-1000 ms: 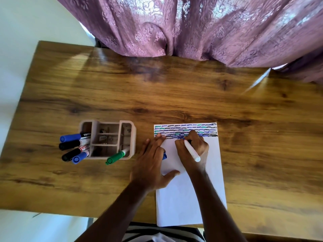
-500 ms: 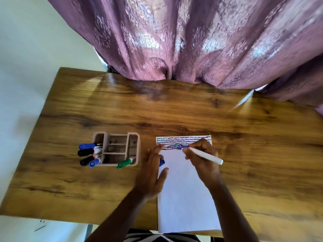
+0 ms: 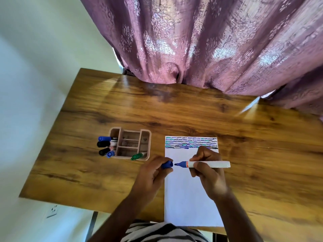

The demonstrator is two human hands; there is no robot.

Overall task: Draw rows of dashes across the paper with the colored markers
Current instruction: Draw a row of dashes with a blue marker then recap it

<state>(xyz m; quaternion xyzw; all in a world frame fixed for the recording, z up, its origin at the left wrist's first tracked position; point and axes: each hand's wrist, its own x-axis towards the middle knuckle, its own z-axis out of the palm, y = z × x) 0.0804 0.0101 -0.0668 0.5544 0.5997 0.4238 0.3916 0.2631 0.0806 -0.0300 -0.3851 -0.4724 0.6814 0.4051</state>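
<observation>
Paper [image 3: 190,198] beside marker holder [image 3: 130,144], right-hand fingers [image 3: 201,167] clamped on blue marker [image 3: 208,164], left [image 3: 157,167] gripping cap [image 3: 167,165].

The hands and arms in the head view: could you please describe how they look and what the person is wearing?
Both the left hand and the right hand are bare, with no gloves, rings or watch visible. Both forearms are bare too, with no sleeves reaching into view. At the bottom edge, a black-and-white striped garment shows on the torso.
</observation>
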